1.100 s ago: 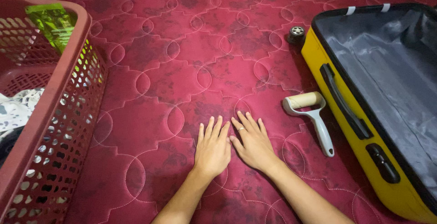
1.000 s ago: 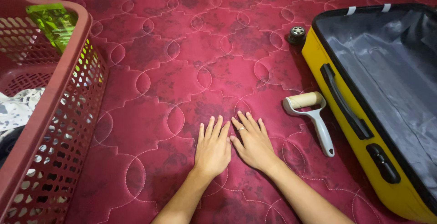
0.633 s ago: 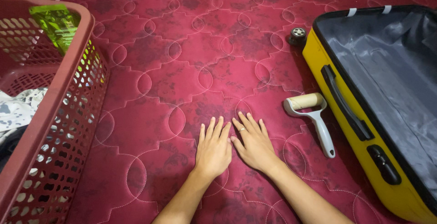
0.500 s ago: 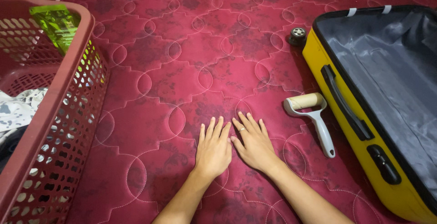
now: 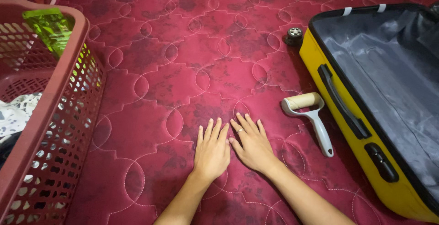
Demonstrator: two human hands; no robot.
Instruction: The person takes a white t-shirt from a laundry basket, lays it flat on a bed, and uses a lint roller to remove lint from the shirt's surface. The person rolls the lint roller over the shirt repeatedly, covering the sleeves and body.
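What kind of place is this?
Likely a bedroom at home: both hands lie flat on a red quilted mattress, between a red laundry basket with clothes and an open yellow suitcase.

There is 1 package: a shiny green packet (image 5: pixel 48 29). It sits inside the red basket (image 5: pixel 59 115), up at the basket's far end, leaning against the wall with the holes. It is flat and long, bright green with some yellow-green shine. The print on it is too small to make out.
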